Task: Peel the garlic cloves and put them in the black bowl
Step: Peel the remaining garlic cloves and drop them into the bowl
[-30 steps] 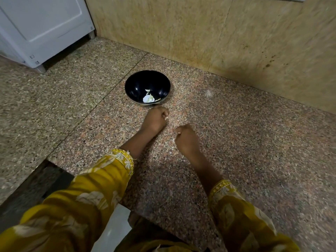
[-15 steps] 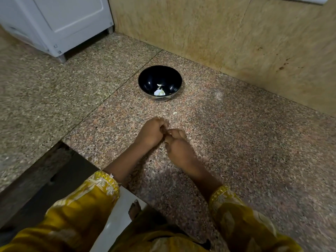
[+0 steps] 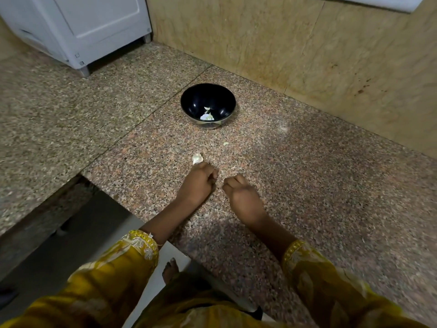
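Granite counter. My left hand is pinching a garlic clove at its fingertips, working just short of the black bowl for a short drop; my right hand is curling, contents unclear.

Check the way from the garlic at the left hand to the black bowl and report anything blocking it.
Nothing visible blocks it. The garlic sits at the left hand fingertips, with only counter between it and the bowl. One small scrap lies on the counter, right of that line.
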